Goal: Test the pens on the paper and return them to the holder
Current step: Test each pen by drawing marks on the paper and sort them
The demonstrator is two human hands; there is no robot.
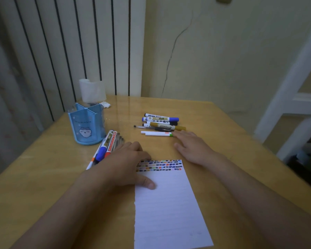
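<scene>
Both hands lay open: left hand (127, 164) steadying the paper (167, 203), right hand (192, 148) best pinching the green-tipped white pen (158, 134) mid-barrel.

Both forearms are bare to the frame edge, no sleeves, with left hand (126, 164) and right hand (192, 148) ungloved.

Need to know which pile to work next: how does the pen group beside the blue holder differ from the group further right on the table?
The pen group beside the holder lies close against the blue holder, pens running diagonally, partly hidden under the left hand. The right-hand group lies apart from the holder, pens running roughly crosswise, fully visible; the right hand reaches its nearest white pen. Both lie flat on the table, outside the holder.
</scene>
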